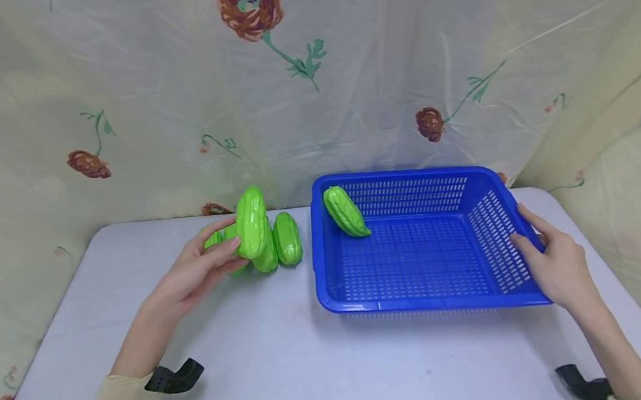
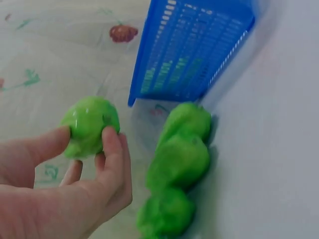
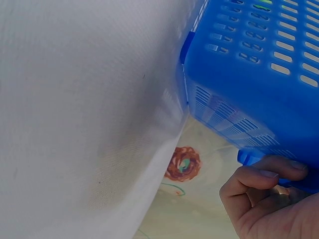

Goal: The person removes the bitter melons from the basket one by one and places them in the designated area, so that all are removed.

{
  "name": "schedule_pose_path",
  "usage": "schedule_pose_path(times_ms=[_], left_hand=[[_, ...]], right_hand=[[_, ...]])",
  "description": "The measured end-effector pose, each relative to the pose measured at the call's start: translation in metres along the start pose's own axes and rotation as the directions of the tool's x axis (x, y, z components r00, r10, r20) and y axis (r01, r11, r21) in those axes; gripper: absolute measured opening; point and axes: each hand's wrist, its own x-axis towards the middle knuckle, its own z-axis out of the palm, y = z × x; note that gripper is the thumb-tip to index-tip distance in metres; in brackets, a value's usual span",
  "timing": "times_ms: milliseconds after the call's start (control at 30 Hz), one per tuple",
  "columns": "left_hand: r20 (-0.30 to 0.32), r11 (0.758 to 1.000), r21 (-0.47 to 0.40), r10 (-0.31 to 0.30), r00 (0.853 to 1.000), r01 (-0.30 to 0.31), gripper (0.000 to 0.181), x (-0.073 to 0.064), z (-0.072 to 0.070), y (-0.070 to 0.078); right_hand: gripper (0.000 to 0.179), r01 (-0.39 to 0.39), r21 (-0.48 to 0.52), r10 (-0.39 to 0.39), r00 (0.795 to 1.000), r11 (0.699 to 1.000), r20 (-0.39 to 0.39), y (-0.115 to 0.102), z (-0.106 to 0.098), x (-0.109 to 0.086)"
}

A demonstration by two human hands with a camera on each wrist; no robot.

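Observation:
My left hand (image 1: pixel 190 272) pinches a glossy green bitter melon (image 1: pixel 251 223) between thumb and fingers, raised above the table. The left wrist view shows the same bitter melon (image 2: pixel 89 124) end-on, with the thumb on one side. Several more bitter melons (image 1: pixel 287 239) lie in a row behind and beside it, some partly hidden by the hand. To their right stands a blue perforated basket (image 1: pixel 413 304) with one ridged bitter melon (image 1: pixel 346 211) leaning inside at its left. My right hand (image 1: pixel 558 260) grips the basket's right rim; in the right wrist view its fingers (image 3: pixel 254 179) curl over that rim.
Everything is on a white-covered table (image 1: pixel 315 376). A pale curtain (image 1: pixel 365 71) with printed flowers hangs behind and around it. Black curved mounts (image 1: pixel 175 377) sit at both wrists.

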Motion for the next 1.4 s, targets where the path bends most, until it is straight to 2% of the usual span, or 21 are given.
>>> schedule_pose_path(times_ms=[133,267,400,533,733,833,933,1000,1200,1400], left_hand=[[-0.072,0.996,-0.088,0.002,0.997,-0.008,0.065,-0.01,-0.016,0.002],[-0.145,0.991,-0.136,-0.006,0.989,-0.014,0.073,-0.019,-0.031,0.008],[-0.225,0.989,-0.148,-0.03,0.974,-0.004,0.078,-0.026,-0.045,0.01],[-0.277,0.993,-0.116,-0.048,0.96,0.016,0.083,-0.031,-0.055,0.008],[-0.31,0.998,-0.016,-0.058,0.949,0.056,0.085,-0.034,-0.067,0.005],[-0.337,0.996,0.021,-0.08,0.938,0.092,0.085,-0.034,-0.071,0.003],[-0.357,0.992,0.022,-0.107,0.928,0.123,0.085,-0.034,-0.076,-0.001],[-0.358,0.991,0.023,-0.117,0.926,0.134,0.085,-0.035,-0.08,-0.004],[-0.336,0.981,0.097,-0.125,0.934,0.166,0.084,-0.041,-0.09,-0.016],[-0.294,0.964,0.181,-0.137,0.946,0.196,0.083,-0.044,-0.091,-0.021]], right_hand=[[0.059,0.005,0.002,-0.005,1.0,1.0,-0.004,0.0,0.0,0.001],[0.059,0.003,0.003,-0.003,1.0,1.0,-0.002,-0.001,-0.001,0.001],[0.059,-0.002,0.006,0.002,1.0,1.0,0.004,-0.002,-0.001,0.001],[0.06,-0.005,0.007,0.005,1.0,1.0,0.006,-0.002,-0.001,0.0],[0.06,-0.007,0.008,0.007,1.0,1.0,0.007,-0.002,-0.001,0.001],[0.059,-0.005,0.008,0.005,1.0,1.0,0.005,-0.002,-0.001,0.0],[0.059,-0.004,0.009,0.004,1.0,1.0,0.005,-0.002,0.0,0.0],[0.059,-0.005,0.011,0.005,1.0,1.0,0.007,-0.002,0.0,0.0],[0.059,-0.006,0.006,0.006,1.0,1.0,0.007,-0.002,0.0,0.001],[0.06,-0.011,0.008,0.011,1.0,1.0,0.013,-0.002,0.0,0.001]])
